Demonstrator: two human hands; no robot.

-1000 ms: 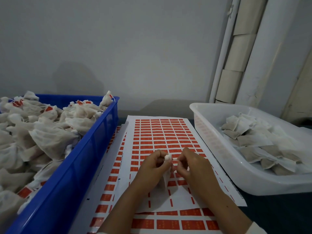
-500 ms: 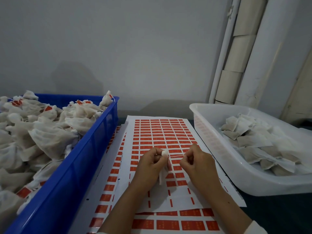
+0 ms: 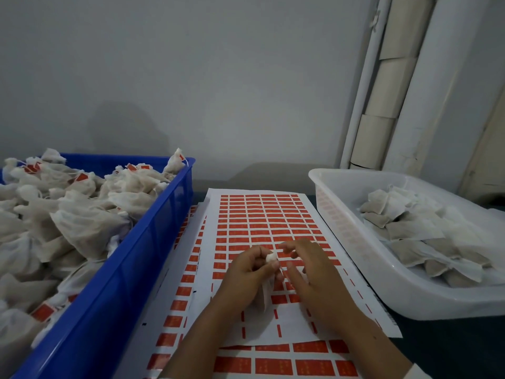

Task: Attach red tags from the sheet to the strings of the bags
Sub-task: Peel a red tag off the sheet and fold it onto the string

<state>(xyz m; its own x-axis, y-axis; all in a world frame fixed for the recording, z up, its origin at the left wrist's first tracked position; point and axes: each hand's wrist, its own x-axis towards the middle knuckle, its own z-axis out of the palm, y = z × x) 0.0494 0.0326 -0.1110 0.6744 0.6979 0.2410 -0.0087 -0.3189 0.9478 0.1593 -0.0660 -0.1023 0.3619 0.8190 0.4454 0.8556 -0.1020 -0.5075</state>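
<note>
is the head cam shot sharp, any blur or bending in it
Head view: dim, flat light; the right hand has motion-blurred fingers, while the left hand gripping the bag is clearer; wide-angle bending curves the blue bin and white basket; a soft shadow falls on the wall.

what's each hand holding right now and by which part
The left hand pinches a small white bag by its gathered top, the body hanging below. The right hand is blurred; its fingers look spread, nothing visibly held.

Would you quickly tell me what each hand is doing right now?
Left hand: gripping a small white bag.
Right hand: fingers extended, holding nothing visible.
</note>
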